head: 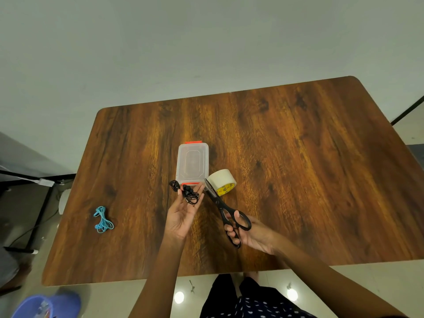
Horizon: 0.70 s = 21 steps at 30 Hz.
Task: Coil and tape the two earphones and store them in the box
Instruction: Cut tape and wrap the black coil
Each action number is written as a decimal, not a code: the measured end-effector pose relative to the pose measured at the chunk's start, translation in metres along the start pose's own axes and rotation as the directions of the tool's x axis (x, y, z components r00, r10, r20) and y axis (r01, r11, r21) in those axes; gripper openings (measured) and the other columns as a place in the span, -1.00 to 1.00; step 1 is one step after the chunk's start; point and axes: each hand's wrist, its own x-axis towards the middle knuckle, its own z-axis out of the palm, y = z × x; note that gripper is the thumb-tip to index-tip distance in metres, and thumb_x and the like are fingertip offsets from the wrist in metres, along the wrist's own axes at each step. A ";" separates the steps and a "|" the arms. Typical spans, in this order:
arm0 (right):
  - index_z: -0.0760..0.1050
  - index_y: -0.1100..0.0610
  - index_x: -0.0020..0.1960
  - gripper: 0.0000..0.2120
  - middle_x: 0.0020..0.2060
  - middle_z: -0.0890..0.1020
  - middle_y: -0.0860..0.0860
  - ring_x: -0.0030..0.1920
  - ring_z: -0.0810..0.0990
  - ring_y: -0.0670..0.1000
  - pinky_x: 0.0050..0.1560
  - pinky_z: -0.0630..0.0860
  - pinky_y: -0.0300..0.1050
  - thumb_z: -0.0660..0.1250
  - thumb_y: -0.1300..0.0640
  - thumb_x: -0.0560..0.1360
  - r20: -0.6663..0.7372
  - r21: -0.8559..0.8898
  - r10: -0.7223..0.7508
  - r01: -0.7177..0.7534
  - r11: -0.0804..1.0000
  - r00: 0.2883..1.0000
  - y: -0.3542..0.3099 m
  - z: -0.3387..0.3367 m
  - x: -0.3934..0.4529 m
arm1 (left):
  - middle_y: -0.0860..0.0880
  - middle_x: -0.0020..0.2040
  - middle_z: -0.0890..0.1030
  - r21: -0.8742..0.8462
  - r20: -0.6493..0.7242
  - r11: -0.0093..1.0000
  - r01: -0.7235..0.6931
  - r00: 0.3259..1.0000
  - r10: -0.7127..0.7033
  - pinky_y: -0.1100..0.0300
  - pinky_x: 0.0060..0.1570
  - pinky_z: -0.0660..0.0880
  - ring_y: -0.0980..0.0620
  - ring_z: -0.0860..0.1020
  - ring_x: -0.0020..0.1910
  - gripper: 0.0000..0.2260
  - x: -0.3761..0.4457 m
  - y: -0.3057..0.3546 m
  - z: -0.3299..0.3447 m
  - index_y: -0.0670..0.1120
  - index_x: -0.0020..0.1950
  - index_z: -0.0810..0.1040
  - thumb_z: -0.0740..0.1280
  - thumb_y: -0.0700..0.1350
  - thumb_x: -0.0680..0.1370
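My right hand [249, 232] is nearest to me, palm turned up over the near part of the wooden table [298, 168]. Its fingers are curled through the black handles of the scissors [226, 212], gripping them. The blades point away and to the left, their tips close to the roll of tape [222, 181].

My left hand [183, 214] is raised a little farther out, palm up, fingers mostly straight. The coiled black earphones [189, 194] rest against the fingertips, pinched there by the thumb as far as I can tell. One small loop of the cord sticks out to the left, past my fingers.

Off to the left, well apart from both hands, the blue earphones [102, 220] lie loosely bundled on the table.

Just beyond my left fingertips stands the clear plastic box [193, 163] with its lid on and orange clips at its near and far ends. The cream tape roll lies just beside the box's near right corner.
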 end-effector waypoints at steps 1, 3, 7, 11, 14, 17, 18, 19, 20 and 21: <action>0.33 0.11 0.28 -0.43 -0.26 0.50 0.01 -0.28 0.45 -0.09 -0.32 0.44 -0.28 0.39 -0.16 0.42 -0.020 -0.004 -0.009 0.009 1.000 1.000 0.002 0.000 0.000 | -0.29 0.40 0.39 0.001 -0.001 1.000 0.001 1.000 -0.001 -0.11 0.34 0.32 -0.21 0.39 0.39 -0.56 0.000 0.000 0.000 -0.15 0.43 0.34 0.20 -0.11 0.55; 0.35 0.12 0.29 -0.48 -0.29 0.50 0.00 -0.31 0.45 -0.10 -0.37 0.44 -0.30 0.36 -0.12 0.45 -0.057 -0.020 -0.031 0.029 0.999 0.998 0.003 0.000 0.000 | -0.30 0.39 0.40 -0.004 -0.008 1.000 0.002 1.000 -0.002 -0.10 0.33 0.33 -0.21 0.41 0.37 -0.57 0.001 0.001 -0.001 -0.14 0.42 0.35 0.19 -0.11 0.55; 0.36 0.14 0.29 -0.51 -0.34 0.49 0.01 -0.36 0.44 -0.12 -0.45 0.40 -0.32 0.34 -0.05 0.45 -0.120 -0.065 -0.072 0.065 0.996 0.990 0.004 0.002 -0.001 | -0.31 0.38 0.40 -0.012 -0.018 1.000 0.001 1.000 -0.002 -0.09 0.31 0.35 -0.21 0.42 0.36 -0.57 0.001 0.001 -0.002 -0.12 0.43 0.35 0.19 -0.11 0.55; 0.30 0.22 0.35 -0.43 -0.36 0.48 0.02 -0.38 0.43 -0.11 -0.47 0.39 -0.31 0.33 -0.02 0.45 -0.139 -0.090 -0.080 0.068 0.994 0.987 0.005 0.003 -0.001 | -0.33 0.37 0.41 -0.021 -0.019 1.000 0.009 1.000 -0.009 -0.09 0.32 0.34 -0.22 0.44 0.34 -0.61 0.000 0.001 -0.002 -0.13 0.38 0.40 0.19 -0.11 0.55; 0.27 0.24 0.37 -0.40 -0.35 0.48 0.02 -0.37 0.44 -0.10 -0.48 0.38 -0.30 0.32 -0.03 0.45 -0.133 -0.075 -0.052 0.042 0.996 0.990 0.004 0.003 0.000 | -0.34 0.37 0.41 -0.020 -0.019 1.000 0.009 1.000 -0.009 -0.08 0.30 0.37 -0.22 0.43 0.34 -0.66 -0.001 0.001 -0.002 -0.14 0.32 0.45 0.18 -0.11 0.56; 0.29 0.23 0.34 -0.41 -0.31 0.50 0.03 -0.34 0.47 -0.09 -0.45 0.43 -0.29 0.31 -0.07 0.44 -0.095 -0.061 -0.009 0.004 0.998 0.995 0.001 0.004 -0.001 | -0.33 0.37 0.41 -0.025 -0.031 1.000 0.010 0.999 -0.010 -0.09 0.30 0.35 -0.22 0.44 0.34 -0.62 -0.002 0.001 -0.002 -0.13 0.36 0.40 0.20 -0.12 0.54; 0.30 0.22 0.31 -0.43 -0.30 0.50 0.03 -0.33 0.48 -0.08 -0.43 0.44 -0.28 0.31 -0.08 0.44 -0.080 -0.061 0.003 -0.007 0.998 0.997 0.000 0.004 -0.001 | -0.32 0.36 0.42 -0.027 -0.033 1.000 0.009 0.999 -0.010 -0.09 0.31 0.35 -0.21 0.44 0.34 -0.58 -0.003 0.001 -0.002 -0.13 0.41 0.36 0.20 -0.11 0.54; 0.32 0.20 0.30 -0.45 -0.29 0.50 0.03 -0.32 0.48 -0.08 -0.42 0.45 -0.27 0.31 -0.09 0.44 -0.065 -0.062 0.013 -0.017 0.998 0.998 -0.002 0.003 -0.002 | -0.30 0.35 0.44 -0.026 -0.031 1.000 0.009 0.999 -0.010 -0.09 0.31 0.34 -0.21 0.44 0.34 -0.54 -0.004 0.001 -0.003 -0.12 0.44 0.32 0.20 -0.11 0.54; 0.32 0.19 0.29 -0.46 -0.28 0.50 0.03 -0.31 0.48 -0.07 -0.40 0.46 -0.27 0.31 -0.11 0.45 -0.050 -0.064 0.022 -0.025 0.998 0.999 -0.003 0.002 -0.002 | -0.30 0.35 0.45 -0.019 -0.028 1.000 0.008 1.000 -0.008 -0.09 0.31 0.34 -0.20 0.44 0.34 -0.52 -0.004 0.002 -0.002 -0.12 0.46 0.29 0.20 -0.10 0.54; 0.32 0.17 0.29 -0.45 -0.27 0.50 0.03 -0.29 0.49 -0.07 -0.38 0.47 -0.26 0.32 -0.13 0.45 -0.035 -0.066 0.031 -0.033 0.997 0.999 -0.005 0.001 -0.003 | -0.30 0.35 0.44 -0.008 -0.023 1.000 0.005 1.000 -0.006 -0.09 0.31 0.34 -0.20 0.44 0.34 -0.52 -0.004 0.002 -0.001 -0.12 0.47 0.28 0.19 -0.10 0.54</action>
